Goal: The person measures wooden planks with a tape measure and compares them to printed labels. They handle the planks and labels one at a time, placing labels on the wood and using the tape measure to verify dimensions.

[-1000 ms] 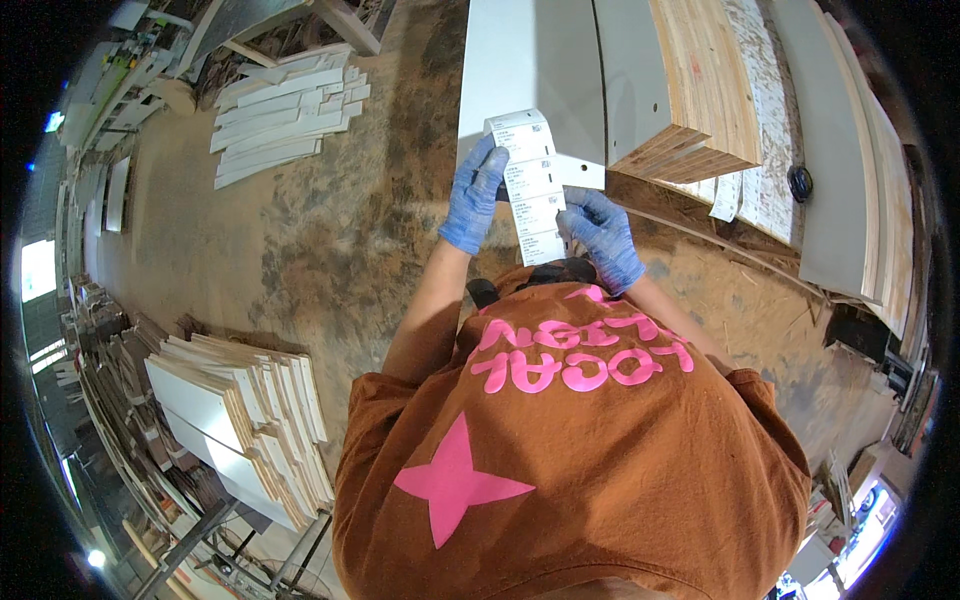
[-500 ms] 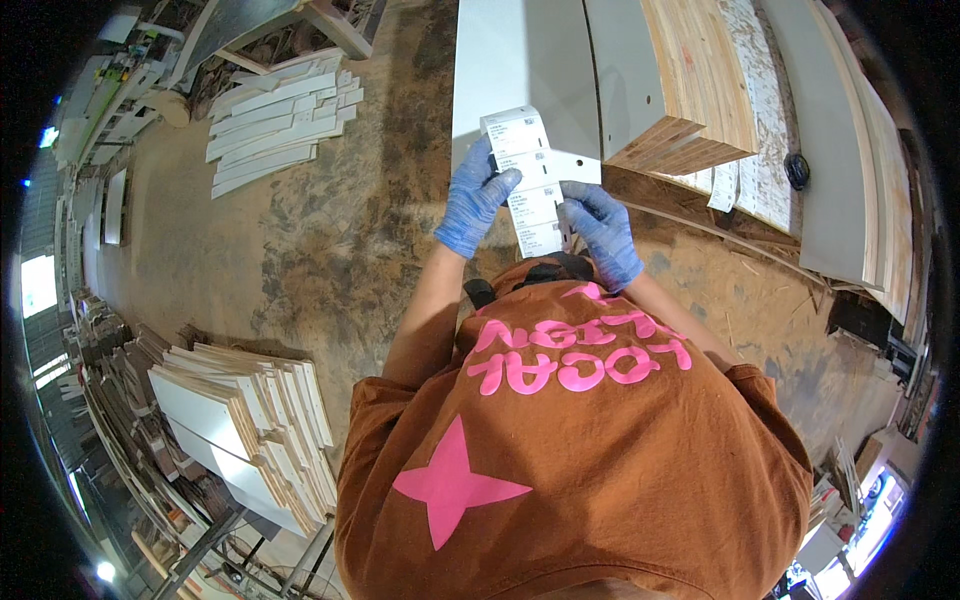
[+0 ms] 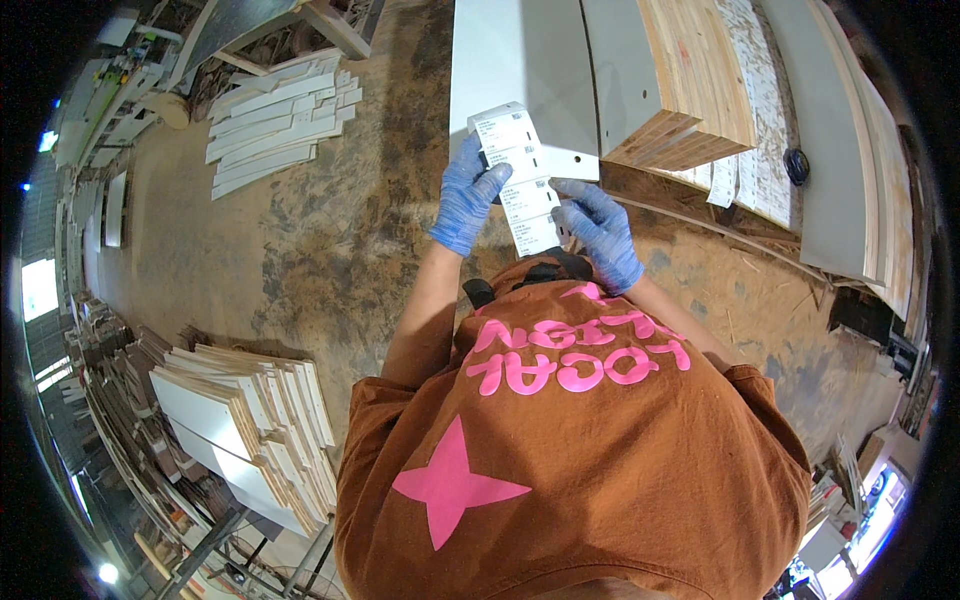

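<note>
A strip of white printed labels (image 3: 526,203) hangs between my hands, its upper end curling over and its lower end reaching toward my chest. Closed on the strip's left side, my left hand (image 3: 463,200), in a blue knit glove, lays its thumb across the front. My right hand (image 3: 604,235), gloved alike, has its thumb and forefinger together at the strip's right edge, around the middle labels. Just beyond the strip lies a pale grey panel (image 3: 520,60) with a small dark hole near its near corner.
A stack of panels with bare wood edges (image 3: 690,85) stands at the front right. Beside it are more label strips (image 3: 722,185) and a black coil (image 3: 796,167). White offcuts (image 3: 285,120) lie on the floor ahead left; stacked boards (image 3: 205,410) stand at my left.
The label strip's upper end and my left hand have shifted slightly left. My right hand stays by the strip's right edge, its forefinger a little farther left.
</note>
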The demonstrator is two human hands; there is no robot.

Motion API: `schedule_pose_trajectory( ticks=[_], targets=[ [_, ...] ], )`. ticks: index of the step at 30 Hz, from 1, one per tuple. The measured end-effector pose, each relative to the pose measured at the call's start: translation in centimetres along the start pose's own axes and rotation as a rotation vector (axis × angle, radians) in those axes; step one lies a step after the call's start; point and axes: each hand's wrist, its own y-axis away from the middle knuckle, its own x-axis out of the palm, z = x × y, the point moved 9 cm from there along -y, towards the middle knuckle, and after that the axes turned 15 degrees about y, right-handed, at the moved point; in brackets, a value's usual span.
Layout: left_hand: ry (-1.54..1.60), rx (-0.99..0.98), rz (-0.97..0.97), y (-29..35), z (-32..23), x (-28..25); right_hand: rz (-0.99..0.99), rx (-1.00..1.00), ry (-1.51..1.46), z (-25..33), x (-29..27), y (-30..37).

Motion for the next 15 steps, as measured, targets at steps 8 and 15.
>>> schedule_pose_trajectory(
  ticks=[8,15],
  targets=[
    [-0.008,0.013,0.029,-0.1,-0.3,0.3,0.068,0.023,-0.023,-0.9,0.6,0.1],
    [-0.148,0.047,0.020,-0.1,-0.4,0.4,0.091,0.048,-0.008,-1.2,0.8,0.0]
  ],
)
